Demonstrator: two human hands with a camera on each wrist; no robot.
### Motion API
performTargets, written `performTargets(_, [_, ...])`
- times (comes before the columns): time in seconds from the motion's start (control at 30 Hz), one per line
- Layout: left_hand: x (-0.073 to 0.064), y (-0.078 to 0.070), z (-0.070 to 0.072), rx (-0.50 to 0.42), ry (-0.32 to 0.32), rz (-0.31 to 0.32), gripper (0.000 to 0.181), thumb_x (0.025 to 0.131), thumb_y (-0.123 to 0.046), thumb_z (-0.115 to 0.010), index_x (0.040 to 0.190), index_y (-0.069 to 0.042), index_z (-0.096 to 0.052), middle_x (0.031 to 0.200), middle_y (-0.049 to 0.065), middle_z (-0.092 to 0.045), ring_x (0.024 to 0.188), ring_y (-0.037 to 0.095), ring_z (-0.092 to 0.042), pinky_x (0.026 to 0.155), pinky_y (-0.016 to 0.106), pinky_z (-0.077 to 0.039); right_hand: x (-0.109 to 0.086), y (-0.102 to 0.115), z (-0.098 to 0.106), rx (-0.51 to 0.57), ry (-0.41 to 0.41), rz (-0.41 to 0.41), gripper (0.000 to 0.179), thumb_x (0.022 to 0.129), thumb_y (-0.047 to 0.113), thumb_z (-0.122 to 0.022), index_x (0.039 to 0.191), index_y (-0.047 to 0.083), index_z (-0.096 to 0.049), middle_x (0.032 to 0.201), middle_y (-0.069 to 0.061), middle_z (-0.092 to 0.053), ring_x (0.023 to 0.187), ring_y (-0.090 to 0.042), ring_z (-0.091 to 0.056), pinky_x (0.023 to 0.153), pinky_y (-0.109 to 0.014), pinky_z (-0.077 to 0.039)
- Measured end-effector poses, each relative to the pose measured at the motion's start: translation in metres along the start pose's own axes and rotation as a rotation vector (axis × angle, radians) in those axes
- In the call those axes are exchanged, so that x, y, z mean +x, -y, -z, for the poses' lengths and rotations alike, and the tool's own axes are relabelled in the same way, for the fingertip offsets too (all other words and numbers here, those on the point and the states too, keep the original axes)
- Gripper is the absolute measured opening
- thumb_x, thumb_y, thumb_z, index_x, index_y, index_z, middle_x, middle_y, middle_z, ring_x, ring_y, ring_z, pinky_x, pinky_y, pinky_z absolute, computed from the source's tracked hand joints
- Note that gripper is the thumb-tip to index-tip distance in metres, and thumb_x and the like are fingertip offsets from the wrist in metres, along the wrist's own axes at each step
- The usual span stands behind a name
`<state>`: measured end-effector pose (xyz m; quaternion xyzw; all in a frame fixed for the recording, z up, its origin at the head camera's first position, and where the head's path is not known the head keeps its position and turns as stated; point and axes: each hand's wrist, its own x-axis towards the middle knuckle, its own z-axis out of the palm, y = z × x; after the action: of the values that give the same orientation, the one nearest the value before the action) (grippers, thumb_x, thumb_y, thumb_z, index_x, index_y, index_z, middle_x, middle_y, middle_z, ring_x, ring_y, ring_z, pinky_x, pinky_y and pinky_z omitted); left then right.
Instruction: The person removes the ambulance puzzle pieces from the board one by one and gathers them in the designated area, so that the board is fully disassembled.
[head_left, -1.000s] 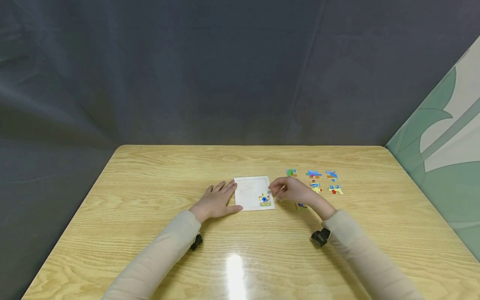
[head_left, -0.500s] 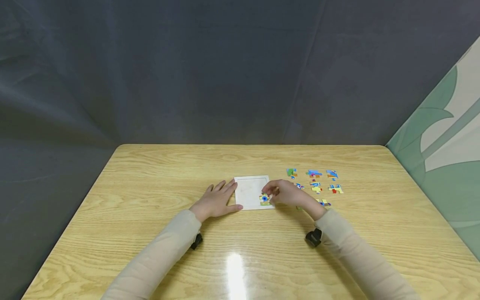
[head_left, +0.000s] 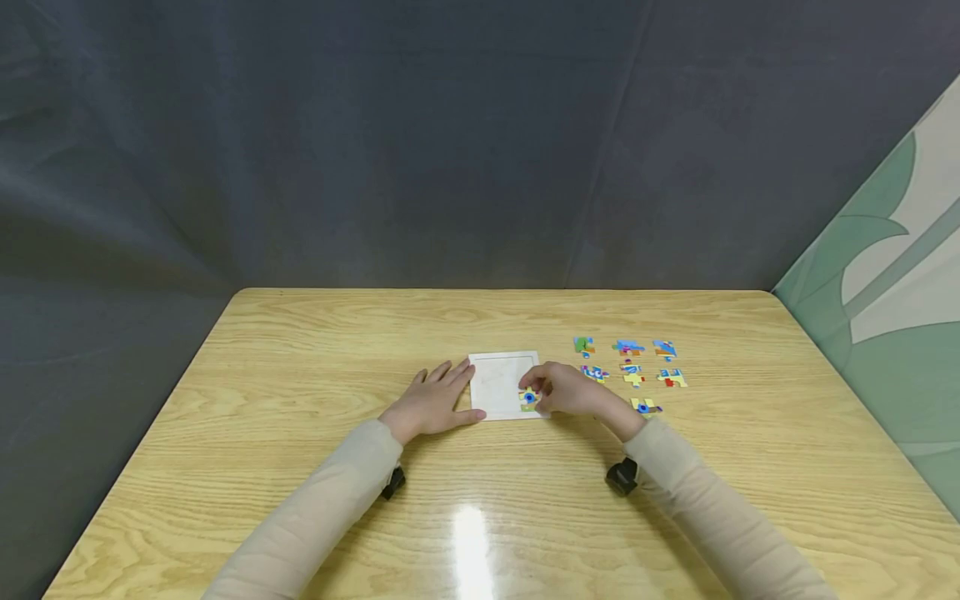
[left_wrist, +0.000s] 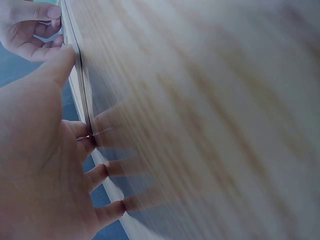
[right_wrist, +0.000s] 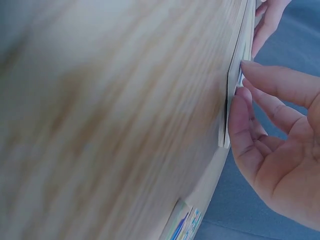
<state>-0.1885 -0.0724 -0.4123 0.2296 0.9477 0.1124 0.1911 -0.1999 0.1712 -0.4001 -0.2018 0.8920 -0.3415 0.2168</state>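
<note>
A flat white puzzle tray point(head_left: 495, 377) lies at mid-table with one colourful puzzle piece point(head_left: 529, 397), yellow with a blue round spot, in its near right corner. My left hand point(head_left: 431, 408) rests palm down along the tray's left side, fingers spread and fairly straight, the fingertips and thumb touching the rim. Over the right rim, my right hand point(head_left: 573, 390) has its fingers bent and pinches that piece between thumb and fingertips. The right wrist view shows the thumb and fingers point(right_wrist: 241, 102) close at the tray's edge, largely covering the piece.
To the right of the tray lie several loose puzzle pieces in rough rows, among them a green and blue piece point(head_left: 583, 345), a blue one point(head_left: 664, 348) and a yellow one point(head_left: 647, 407). A dark curtain point(head_left: 480, 167) hangs behind the wooden table point(head_left: 315, 333).
My right hand has moved left from beside the tray's right rim onto the piece in the corner, uncovering some loose pieces behind it. My left hand has stayed put.
</note>
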Motion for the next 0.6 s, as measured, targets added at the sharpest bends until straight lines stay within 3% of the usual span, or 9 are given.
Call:
performTargets(0.37, [-0.0002,0.0001,0.0006,0.001,0.003,0.000,0.081,0.093,-0.061,-0.043,0.155,-0.019,-0.012,0.163,-0.003,-0.006,0.151,0.027,-0.010,0.121,0.056,-0.012,0.0002,0.0010,0.0006,0.018,-0.003,-0.004,0.045,0.077,-0.012,-0.064,0.122,-0.007,-0.056,0.084,-0.005,-0.047,0.072,-0.014,-0.041,0.058,-0.020,-0.035])
performTargets(0.6, [0.0009,0.0004,0.0003,0.007,0.006,0.004,0.081,0.093,-0.062,-0.042,0.155,-0.019,-0.013,0.163,-0.004,-0.006,0.151,0.027,-0.010,0.121,0.055,-0.012,0.0017,0.0019,-0.0009,-0.011,-0.030,-0.021,0.037,0.077,-0.012,-0.066,0.113,-0.008,-0.060,0.086,-0.008,-0.053,0.075,-0.015,-0.045,0.062,-0.022,-0.039])
